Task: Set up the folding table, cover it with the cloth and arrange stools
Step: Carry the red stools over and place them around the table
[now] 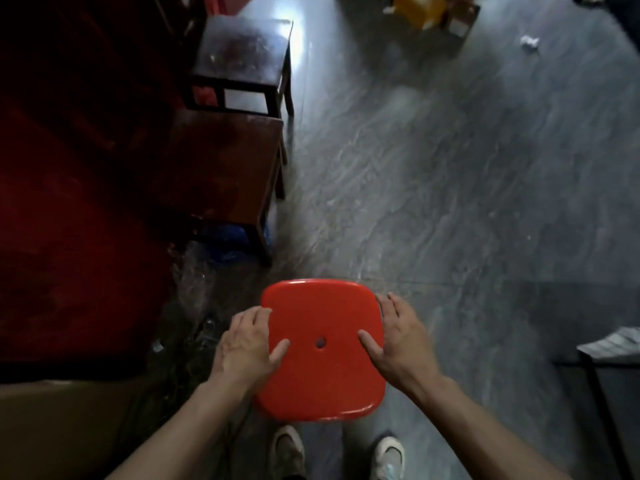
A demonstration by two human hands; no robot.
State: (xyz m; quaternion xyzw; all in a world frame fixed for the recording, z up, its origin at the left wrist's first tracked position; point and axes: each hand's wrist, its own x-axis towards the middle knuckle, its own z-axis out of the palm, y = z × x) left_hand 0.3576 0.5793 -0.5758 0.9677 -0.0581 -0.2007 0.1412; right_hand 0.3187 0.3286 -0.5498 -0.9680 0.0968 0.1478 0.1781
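Observation:
A red plastic stool (pixel 322 372) with a rounded square seat and a small hole in its middle is right in front of me, seen from above, its legs hidden under the seat. My left hand (pixel 244 344) grips the seat's left edge, thumb on top. My right hand (pixel 398 336) grips the right edge the same way. My two white shoes show just below the stool. The folding table and the cloth cannot be made out for certain.
Two dark wooden stools (pixel 242 53) (pixel 225 171) stand along the left by red furniture (pixel 69 202). Grey marbled floor (pixel 450 185) stretches to the right. Yellow clutter (pixel 422 8) and crumpled paper (pixel 529 42) lie at the far end. A dark table-like edge (pixel 602 362) sits at the right.

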